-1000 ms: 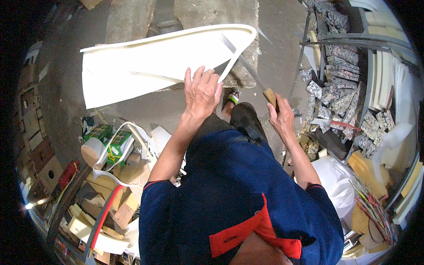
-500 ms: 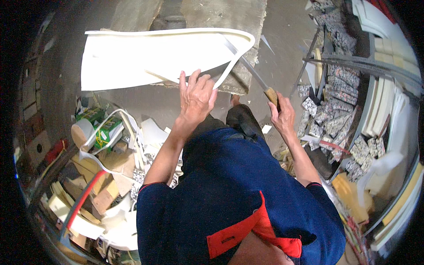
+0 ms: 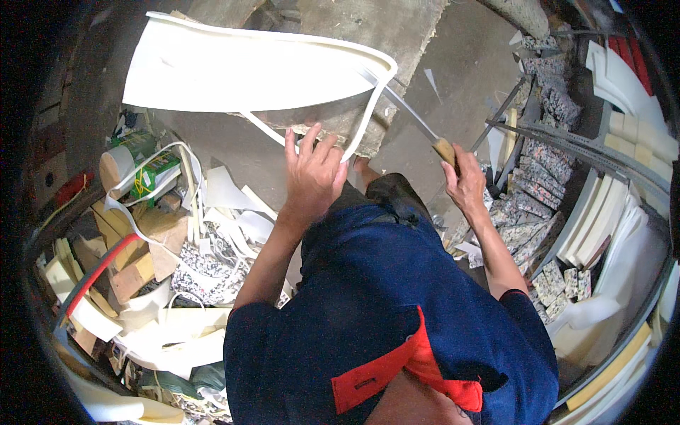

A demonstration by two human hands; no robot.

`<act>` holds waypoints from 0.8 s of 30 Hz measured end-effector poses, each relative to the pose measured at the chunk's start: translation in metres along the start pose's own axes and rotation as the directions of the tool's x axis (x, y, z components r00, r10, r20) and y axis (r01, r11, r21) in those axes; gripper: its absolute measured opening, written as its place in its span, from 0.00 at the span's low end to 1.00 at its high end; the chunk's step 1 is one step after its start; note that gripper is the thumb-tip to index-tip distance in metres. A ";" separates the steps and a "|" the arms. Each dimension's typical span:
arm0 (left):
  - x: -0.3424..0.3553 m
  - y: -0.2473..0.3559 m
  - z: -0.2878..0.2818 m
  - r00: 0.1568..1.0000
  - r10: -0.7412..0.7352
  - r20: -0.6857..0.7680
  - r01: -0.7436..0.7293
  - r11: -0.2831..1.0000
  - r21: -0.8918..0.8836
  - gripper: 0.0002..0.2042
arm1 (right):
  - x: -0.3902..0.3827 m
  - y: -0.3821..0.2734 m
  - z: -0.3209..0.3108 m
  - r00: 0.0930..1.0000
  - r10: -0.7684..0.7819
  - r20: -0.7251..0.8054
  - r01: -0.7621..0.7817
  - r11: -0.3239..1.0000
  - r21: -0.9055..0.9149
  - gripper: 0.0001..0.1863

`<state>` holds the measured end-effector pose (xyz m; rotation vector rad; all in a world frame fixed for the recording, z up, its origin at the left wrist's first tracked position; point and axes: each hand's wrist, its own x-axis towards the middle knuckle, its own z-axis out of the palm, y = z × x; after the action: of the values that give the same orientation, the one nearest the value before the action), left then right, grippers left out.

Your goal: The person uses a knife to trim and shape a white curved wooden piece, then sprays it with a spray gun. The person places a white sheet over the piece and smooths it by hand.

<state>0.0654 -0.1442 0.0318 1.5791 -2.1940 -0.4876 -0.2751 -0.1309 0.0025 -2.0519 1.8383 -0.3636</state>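
A white foam sheet (image 3: 234, 71) lies on a worn board (image 3: 411, 35). A narrow white strip (image 3: 368, 124) runs round its curved right end and loops down to my left hand (image 3: 313, 164), whose bent fingers hold it below the sheet. My right hand (image 3: 464, 177) grips the wooden handle of a long straight blade (image 3: 414, 113). The blade slants up and left, and its far end reaches the curved end of the sheet. The left fingertips are partly lost against the dark gap behind the strip.
Foam offcuts (image 3: 205, 262), a green box (image 3: 157, 177) and wooden pieces (image 3: 134, 276) are heaped at the lower left. Speckled foam blocks (image 3: 538, 177), pale curved foam strips (image 3: 588, 219) and dark metal bars (image 3: 581, 145) line the right. The concrete floor (image 3: 467, 85) shows around the board.
My left hand has moved slightly down with the strip, which hangs farther from the sheet's lower edge. The sheet appears higher in view, and the right hand with the blade has shifted slightly right.
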 end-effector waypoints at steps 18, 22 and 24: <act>-0.015 0.048 0.025 0.997 -0.068 -0.045 0.066 0.996 -0.053 0.09 | 0.053 0.059 -0.043 0.978 -0.206 0.034 0.207 0.977 -0.049 0.24; -0.014 0.060 0.026 0.996 -0.067 -0.053 0.064 0.996 -0.062 0.09 | 0.086 0.055 -0.035 0.963 -0.265 0.039 0.267 0.963 -0.048 0.24; -0.013 0.064 0.025 0.996 -0.057 -0.068 0.052 0.996 -0.066 0.11 | 0.100 0.054 -0.038 0.957 -0.286 0.042 0.288 0.956 -0.056 0.24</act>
<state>0.0046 -0.1109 0.0402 1.6013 -2.0684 -0.5056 -0.3276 -0.2380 0.0085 -2.3585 1.5503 -0.3484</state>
